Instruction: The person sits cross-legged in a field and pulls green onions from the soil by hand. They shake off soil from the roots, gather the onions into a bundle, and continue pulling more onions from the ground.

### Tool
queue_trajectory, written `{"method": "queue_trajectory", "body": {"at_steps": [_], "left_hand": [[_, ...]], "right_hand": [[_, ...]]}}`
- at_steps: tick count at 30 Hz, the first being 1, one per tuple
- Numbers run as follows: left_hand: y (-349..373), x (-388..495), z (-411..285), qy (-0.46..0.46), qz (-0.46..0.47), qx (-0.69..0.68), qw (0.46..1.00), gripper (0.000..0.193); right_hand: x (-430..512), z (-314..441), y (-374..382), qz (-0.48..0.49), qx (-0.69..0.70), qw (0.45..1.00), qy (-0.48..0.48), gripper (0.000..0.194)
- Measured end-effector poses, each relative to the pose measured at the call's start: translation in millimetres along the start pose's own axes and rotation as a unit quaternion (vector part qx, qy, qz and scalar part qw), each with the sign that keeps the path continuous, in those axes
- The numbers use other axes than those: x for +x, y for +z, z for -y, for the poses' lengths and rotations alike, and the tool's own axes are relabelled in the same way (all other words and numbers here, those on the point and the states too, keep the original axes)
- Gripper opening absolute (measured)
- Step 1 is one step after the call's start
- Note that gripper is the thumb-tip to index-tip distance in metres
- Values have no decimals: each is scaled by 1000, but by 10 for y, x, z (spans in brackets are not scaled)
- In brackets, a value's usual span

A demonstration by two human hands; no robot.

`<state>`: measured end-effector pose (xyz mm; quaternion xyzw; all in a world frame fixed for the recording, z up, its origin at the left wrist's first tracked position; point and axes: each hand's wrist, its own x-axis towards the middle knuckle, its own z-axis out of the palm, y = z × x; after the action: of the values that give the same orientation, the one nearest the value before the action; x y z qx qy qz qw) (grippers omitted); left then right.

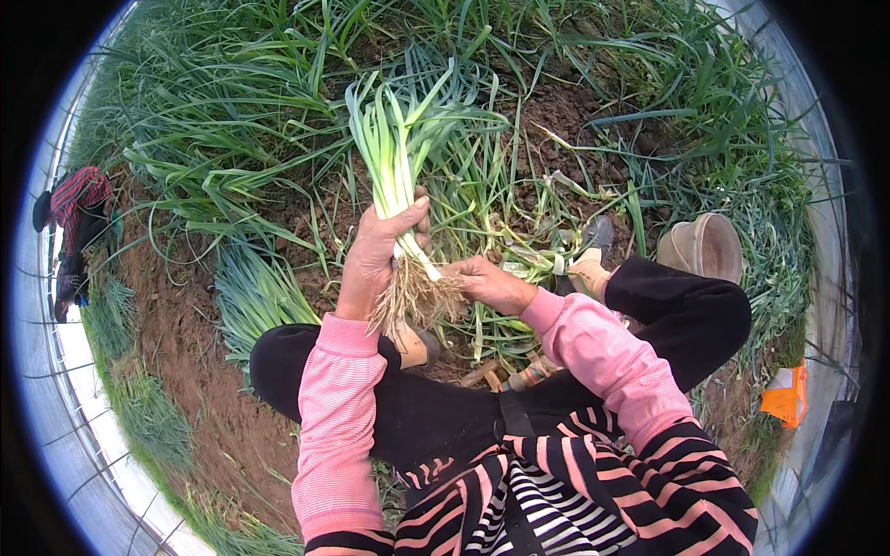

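Observation:
My left hand (372,254) is wrapped around the white lower stalks of a small bunch of green onions or young leeks (396,163). The leaves point up and away from me, and the tangled tan roots (414,292) hang toward my lap. At the right side of those roots, my right hand (492,283) pinches with thumb and fingers, close to the white base of one stalk. Its fingertips are partly hidden by the roots. Below the bunch lie loose leaves and peeled outer skins (535,254) on the soil between my feet.
A pile of similar plants (261,295) lies by my left knee. Tall growing plants (236,104) stand ahead. To the right are a beige bucket (683,247) and an orange object (784,396). Another person (75,215) bends over at the far left, near the greenhouse wall (52,389).

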<state>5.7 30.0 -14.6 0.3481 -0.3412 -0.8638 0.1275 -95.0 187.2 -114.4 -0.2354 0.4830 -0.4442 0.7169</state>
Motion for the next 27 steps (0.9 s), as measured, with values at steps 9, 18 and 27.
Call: {"method": "queue_trajectory", "body": {"at_steps": [9, 18, 27], "left_hand": [[-225, -111, -521, 235, -5, -75, 969, 33], [-170, 16, -427, 175, -132, -70, 973, 21], [-140, 185, -66, 112, -150, 31, 982, 34]], "right_hand": [[899, -1069, -1551, -435, -268, 860, -16, 30], [747, -417, -887, -386, -293, 857, -176, 28], [215, 295, -344, -395, -337, 801, -297, 25]]}}
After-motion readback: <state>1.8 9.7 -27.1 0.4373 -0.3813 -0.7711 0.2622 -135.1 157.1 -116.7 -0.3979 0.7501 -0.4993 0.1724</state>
